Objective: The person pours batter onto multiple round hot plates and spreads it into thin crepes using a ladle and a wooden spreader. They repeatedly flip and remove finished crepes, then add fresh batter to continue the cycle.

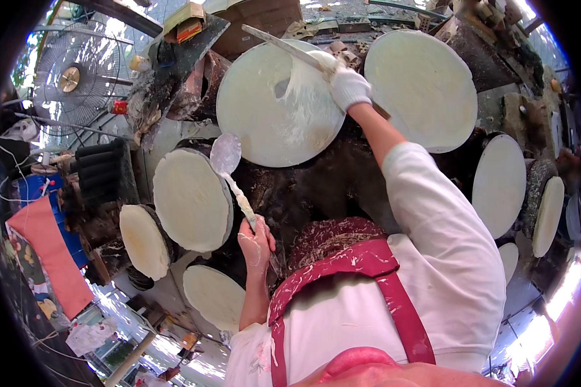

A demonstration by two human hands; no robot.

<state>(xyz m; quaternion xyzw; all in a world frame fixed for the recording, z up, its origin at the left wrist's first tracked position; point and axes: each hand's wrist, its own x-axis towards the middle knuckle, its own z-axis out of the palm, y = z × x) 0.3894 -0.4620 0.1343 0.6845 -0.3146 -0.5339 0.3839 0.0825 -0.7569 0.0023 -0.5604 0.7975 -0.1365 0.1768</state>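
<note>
My right hand, in a white knitted glove, grips a long flat batter-coated scraper over the upper part of a large round griddle. Pale batter covers much of that griddle, with streaks at its right and a small bare spot near the middle. My bare left hand holds the handle of a batter-smeared metal ladle, bowl end up, between this griddle and a smaller batter-covered round at the left. Another large pale round lies to the right of my gloved hand.
More pale rounds stand around, at the lower left, below and at the right. A wire-caged fan is at the upper left, near a dark board with a small box on it. Bricks lie behind the griddles.
</note>
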